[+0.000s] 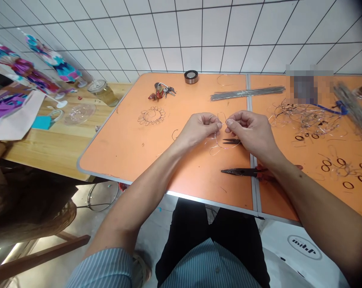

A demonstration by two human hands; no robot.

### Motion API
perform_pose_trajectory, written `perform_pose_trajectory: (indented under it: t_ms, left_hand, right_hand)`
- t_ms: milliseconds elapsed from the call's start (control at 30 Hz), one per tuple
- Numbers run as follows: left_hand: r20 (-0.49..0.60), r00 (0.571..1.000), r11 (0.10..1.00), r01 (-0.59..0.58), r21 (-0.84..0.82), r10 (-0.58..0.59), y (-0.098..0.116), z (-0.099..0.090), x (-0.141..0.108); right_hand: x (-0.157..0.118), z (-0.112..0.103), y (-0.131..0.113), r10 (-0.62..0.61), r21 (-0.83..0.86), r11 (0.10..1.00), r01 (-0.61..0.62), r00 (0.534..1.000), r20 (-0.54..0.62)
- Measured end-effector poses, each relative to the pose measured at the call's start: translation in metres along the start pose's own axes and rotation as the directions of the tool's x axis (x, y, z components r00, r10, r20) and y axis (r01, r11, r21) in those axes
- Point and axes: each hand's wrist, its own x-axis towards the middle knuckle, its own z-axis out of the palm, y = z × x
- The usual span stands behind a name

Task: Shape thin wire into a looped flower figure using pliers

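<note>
My left hand (203, 127) and my right hand (250, 130) are close together above the orange table (127, 148). Both pinch a thin wire (216, 140) that is bent into loops. One small loop rises between the fingertips, and finer strands hang beneath the hands. Just below my right hand show the dark jaws of a tool (231, 141), its rear part hidden. Nearer the front edge lie long-nose pliers (241, 172) with red handles, partly covered by my right forearm. A looped wire ring (141, 117) rests on the table to the left.
A bundle of straight wires (247, 93), a tape roll (191, 77) and keys (169, 91) lie toward the wall. Tangled wire (307, 118) and several dark rings (348, 185) are on the right. A drink cup (103, 93) stands on the wooden table (49, 154).
</note>
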Motion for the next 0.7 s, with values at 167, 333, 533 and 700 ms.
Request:
perform_pose_trajectory:
  t_ms: [167, 333, 533, 700]
  left_hand:
    - [-0.03, 1.0, 1.0, -0.001, -0.018, 0.0, -0.004, 0.002, 0.001]
    - [-0.043, 0.998, 0.999, -0.04, 0.002, 0.04, -0.005, 0.006, 0.0]
    - [-0.087, 0.994, 0.997, -0.071, 0.016, 0.073, -0.006, 0.012, 0.001]
    - [-0.1, 0.989, 0.994, -0.105, 0.015, 0.106, -0.009, 0.013, 0.003]
  right_hand:
    - [-0.001, 0.0, 0.001, -0.003, -0.016, 1.0, 0.002, 0.999, -0.037]
    - [-0.003, 0.003, 0.002, -0.012, -0.013, 1.0, 0.012, 1.0, -0.016]
    - [-0.004, 0.004, -0.001, -0.009, -0.013, 1.0, 0.009, 1.0, -0.023]
    - [-0.005, 0.005, -0.003, -0.006, -0.026, 1.0, 0.006, 1.0, -0.022]
